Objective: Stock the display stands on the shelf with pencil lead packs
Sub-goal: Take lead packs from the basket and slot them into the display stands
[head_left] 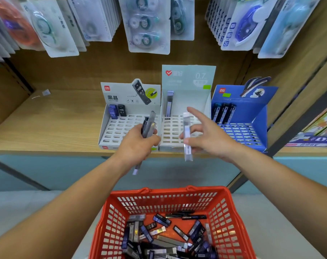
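Observation:
Three display stands sit side by side on the wooden shelf: a white one (110, 126) on the left, a pale one (188, 86) in the middle and a blue one (259, 116) on the right. My left hand (138, 144) grips a bundle of lead packs (148, 126) in front of the white stand. My right hand (207, 135) pinches one long clear lead pack (187, 135) upright over the middle stand's slotted tray, index finger stretched out. One pack (169, 103) stands in the middle stand. An orange basket (102, 227) below holds several loose lead packs (164, 238).
Correction tape blister cards (147, 25) hang on hooks above the stands. The white stand holds two HB packs (116, 111) at its back left; the blue stand holds three dark packs (223, 112). Boxed goods (316, 139) lie on the neighbouring shelf at right.

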### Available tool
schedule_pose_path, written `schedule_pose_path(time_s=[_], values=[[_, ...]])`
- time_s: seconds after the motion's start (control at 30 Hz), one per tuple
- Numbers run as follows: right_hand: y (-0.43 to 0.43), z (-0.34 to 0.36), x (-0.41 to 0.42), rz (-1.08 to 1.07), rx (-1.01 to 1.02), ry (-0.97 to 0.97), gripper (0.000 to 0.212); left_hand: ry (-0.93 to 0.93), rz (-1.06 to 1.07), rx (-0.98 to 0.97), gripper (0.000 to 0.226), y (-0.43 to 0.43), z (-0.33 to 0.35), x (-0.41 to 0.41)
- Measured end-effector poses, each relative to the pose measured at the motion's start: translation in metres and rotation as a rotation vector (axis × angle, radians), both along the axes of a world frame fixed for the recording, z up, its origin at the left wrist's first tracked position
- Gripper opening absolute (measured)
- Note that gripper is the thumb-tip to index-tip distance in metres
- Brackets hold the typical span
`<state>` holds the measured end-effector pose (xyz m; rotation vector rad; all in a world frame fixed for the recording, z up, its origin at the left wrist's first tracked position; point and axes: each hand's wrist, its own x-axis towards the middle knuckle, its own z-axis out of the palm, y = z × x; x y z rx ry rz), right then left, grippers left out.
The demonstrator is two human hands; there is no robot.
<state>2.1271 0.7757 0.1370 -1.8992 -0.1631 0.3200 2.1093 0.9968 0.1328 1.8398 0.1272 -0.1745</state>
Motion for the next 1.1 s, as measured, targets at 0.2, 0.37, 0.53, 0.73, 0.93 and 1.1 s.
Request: schedule_pose_path(time_s=[0.2,0.37,0.53,0.73,0.93,1.1], values=[[-0.002,0.009,0.043,-0.281,0.047,-0.175,0.034,0.02,-0.128,0.018,0.009,0.005,-0.006,0.003],[0.008,0.015,0.074,-0.424,0.052,-0.395,0.022,-0.009,-0.119,-0.023,0.011,0.011,-0.009,0.006],[0.014,0.011,0.088,-0.444,0.058,-0.452,0.022,0.033,-0.125,-0.064,0.016,0.019,-0.008,0.004],[0.01,0.009,0.086,-0.403,0.02,-0.469,0.019,0.039,-0.093,-0.052,0.017,0.022,-0.003,0.001],[0.01,0.003,0.084,-0.302,-0.089,-0.504,0.012,0.004,-0.055,0.003,0.015,0.023,-0.003,0.003],[0.022,0.002,0.092,-0.256,-0.247,-0.621,0.018,0.047,-0.017,-0.033,0.02,0.025,-0.001,0.003]])
